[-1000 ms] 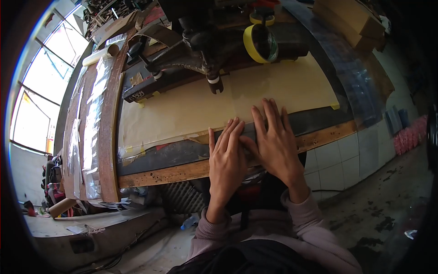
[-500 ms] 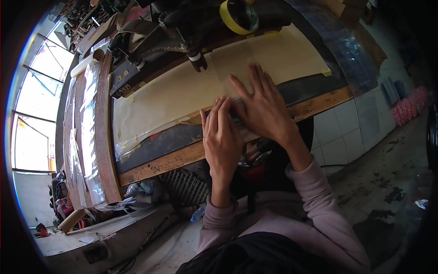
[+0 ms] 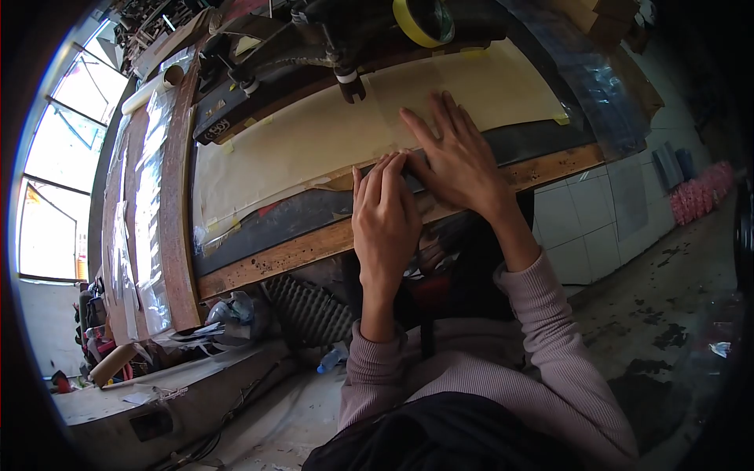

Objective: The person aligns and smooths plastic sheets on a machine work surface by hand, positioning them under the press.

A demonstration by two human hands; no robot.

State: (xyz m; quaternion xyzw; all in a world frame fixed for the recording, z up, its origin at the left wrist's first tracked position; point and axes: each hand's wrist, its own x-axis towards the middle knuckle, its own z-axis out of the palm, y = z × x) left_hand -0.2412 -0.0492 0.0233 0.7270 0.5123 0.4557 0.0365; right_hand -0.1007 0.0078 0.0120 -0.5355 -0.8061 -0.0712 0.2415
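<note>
A long cream-coloured sheet (image 3: 275, 165) lies across the dark bench surface, with small bits of yellow tape at its edges. My right hand (image 3: 465, 161) rests over the front part of the sheet, its fingers stretched out and apart, the thumb turned toward my left hand. Just beside it, my left hand (image 3: 385, 216) is at the sheet's front edge with its fingers bent and close together. Its thumb is mostly hidden, and whatever it may pinch cannot be made out.
A dark machine arm with a forked metal tip (image 3: 350, 85) overhangs the sheet. A yellow tape roll (image 3: 416, 27) is at the back. The wooden bench edge (image 3: 275, 259) runs in front of me. Plastic-covered boards (image 3: 153, 212) stand left; pink wrapped material (image 3: 701, 196) lies right.
The view has shifted slightly. My left fingers have drawn closer together near my right thumb. My right hand stays spread over the sheet.
</note>
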